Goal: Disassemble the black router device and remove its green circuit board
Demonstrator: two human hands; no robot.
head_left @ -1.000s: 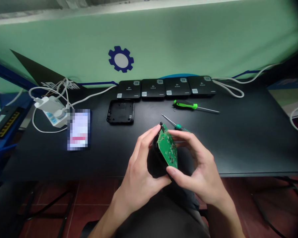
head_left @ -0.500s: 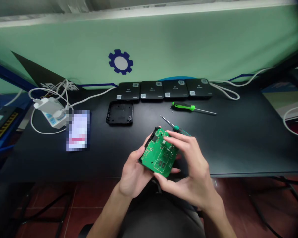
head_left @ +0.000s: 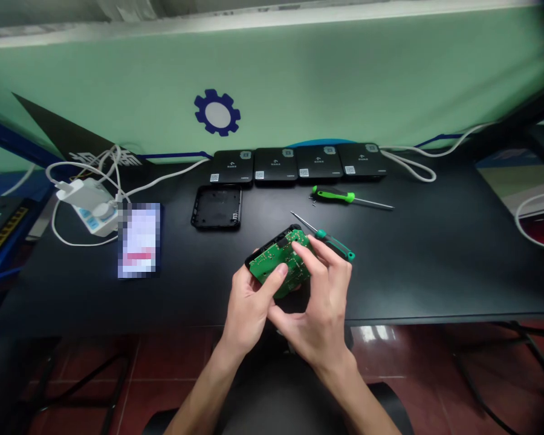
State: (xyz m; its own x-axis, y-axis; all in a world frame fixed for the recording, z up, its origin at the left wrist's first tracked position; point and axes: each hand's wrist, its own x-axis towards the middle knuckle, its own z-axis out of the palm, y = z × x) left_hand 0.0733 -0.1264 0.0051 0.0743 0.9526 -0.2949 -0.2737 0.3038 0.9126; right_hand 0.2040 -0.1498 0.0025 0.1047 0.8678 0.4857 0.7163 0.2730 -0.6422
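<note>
Between my hands, above the table's front edge, is a green circuit board (head_left: 263, 264) with a black plastic casing (head_left: 272, 239) along its far edge. My left hand (head_left: 247, 311) is closed on the board's left side, thumb pressed on the green face. My right hand (head_left: 323, 296) holds the board from the right, its fingertips on the far right part and its thumb at the near edge. Just beyond my right fingers lies a dark-green-handled screwdriver (head_left: 335, 244), partly covered by them. The board's underside is hidden.
An open black shell (head_left: 216, 207) lies beyond the board. Several closed black boxes (head_left: 275, 165) line the back wall. A bright green screwdriver (head_left: 333, 194) lies near tiny screws (head_left: 314, 203). At left are a lit phone (head_left: 139, 240) and a white power strip (head_left: 90, 205) with cables.
The board has tilted and turned in my hands. My left thumb has moved from its edge onto its face. My right hand has shifted left, uncovering more of the dark-green screwdriver.
</note>
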